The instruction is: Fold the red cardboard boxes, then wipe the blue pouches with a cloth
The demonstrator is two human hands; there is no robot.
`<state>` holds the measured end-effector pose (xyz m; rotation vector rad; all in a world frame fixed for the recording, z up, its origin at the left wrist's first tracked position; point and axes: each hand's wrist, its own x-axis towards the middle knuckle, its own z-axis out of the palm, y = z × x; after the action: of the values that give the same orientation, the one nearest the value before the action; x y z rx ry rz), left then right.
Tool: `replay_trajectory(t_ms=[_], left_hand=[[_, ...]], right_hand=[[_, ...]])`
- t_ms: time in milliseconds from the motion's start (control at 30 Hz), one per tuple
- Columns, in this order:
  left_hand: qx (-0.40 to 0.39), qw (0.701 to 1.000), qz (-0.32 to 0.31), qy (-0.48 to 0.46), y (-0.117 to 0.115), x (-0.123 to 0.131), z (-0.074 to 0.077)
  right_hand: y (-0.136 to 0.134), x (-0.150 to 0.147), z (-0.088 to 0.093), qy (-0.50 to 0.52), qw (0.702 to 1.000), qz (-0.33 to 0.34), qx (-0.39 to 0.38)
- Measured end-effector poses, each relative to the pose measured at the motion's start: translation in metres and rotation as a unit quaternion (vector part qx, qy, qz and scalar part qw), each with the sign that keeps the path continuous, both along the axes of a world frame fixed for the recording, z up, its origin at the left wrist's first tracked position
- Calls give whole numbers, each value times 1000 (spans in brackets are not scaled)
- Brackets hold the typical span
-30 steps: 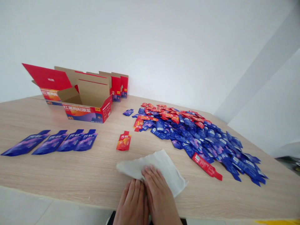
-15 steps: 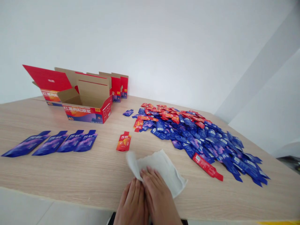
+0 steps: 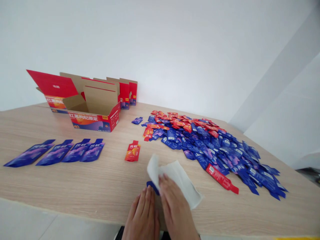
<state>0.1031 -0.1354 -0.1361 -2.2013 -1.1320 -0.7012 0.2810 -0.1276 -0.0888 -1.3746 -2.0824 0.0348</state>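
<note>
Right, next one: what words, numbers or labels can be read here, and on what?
"红黑枸杞原浆": front panel of the front box.
"40": same panel, lower left.
"纯", next character unclear: lone red pouch.
Too small, angled or blurred: the row of blue pouches, the pouch pile, the boxes behind.
None visible: white cloth, blue item next to it.

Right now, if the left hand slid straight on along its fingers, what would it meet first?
The left hand would first meet the dark blue pouch showing just ahead, perhaps already touching; beyond it, the white cloth seems in line, though depth is unclear.
</note>
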Motion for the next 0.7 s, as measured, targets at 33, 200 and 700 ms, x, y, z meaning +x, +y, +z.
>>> replay_trajectory(t_ms=[33, 200, 700], left_hand=[[-2, 1000, -2, 2, 0, -1, 0], [13, 1000, -3, 1, 2, -5, 3], [-196, 978, -28, -71, 52, 6, 40]], right_hand=[[1, -6, -1, -19, 999, 34, -2], [5, 39, -13, -44, 991, -129, -17], [-1, 79, -19, 16, 977, -212, -30]])
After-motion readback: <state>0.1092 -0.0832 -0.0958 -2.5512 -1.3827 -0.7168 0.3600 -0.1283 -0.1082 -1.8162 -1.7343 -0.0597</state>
